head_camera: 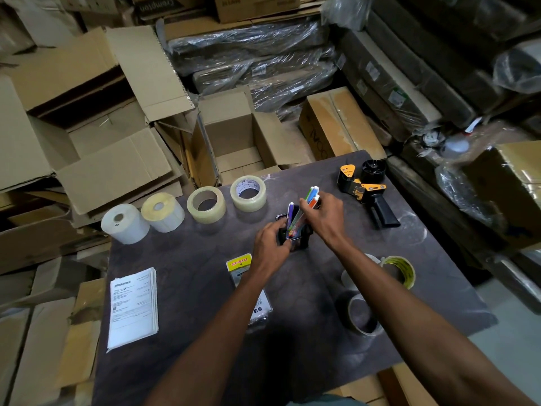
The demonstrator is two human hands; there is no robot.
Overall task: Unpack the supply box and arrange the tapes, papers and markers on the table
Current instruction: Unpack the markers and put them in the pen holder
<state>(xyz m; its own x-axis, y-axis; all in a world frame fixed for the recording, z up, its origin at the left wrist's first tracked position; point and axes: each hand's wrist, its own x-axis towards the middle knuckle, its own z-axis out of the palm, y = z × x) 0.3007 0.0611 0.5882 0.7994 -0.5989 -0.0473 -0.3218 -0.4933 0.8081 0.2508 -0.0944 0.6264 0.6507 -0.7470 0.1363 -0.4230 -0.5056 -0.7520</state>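
Right grip [323,213] around upright markers [311,197], caps up; left grip [270,243] clasping black holder [301,243].

You worked at a dark, mottled table [181,276] that filled the lower centre of the frame, its top scuffed with pale marks. Around it you had clutter on every side. Open and flattened cardboard boxes [96,118] were heaped across the left half. An open carton [234,136] stood just behind the table's far edge. Long bundles wrapped in clear plastic film [251,51] lay stacked across the upper centre. More wrapped flat packs [409,71] leaned at the upper right. A strip of pale grey floor [509,341] showed at the lower right. The light was dim and fell mostly on the left boxes.
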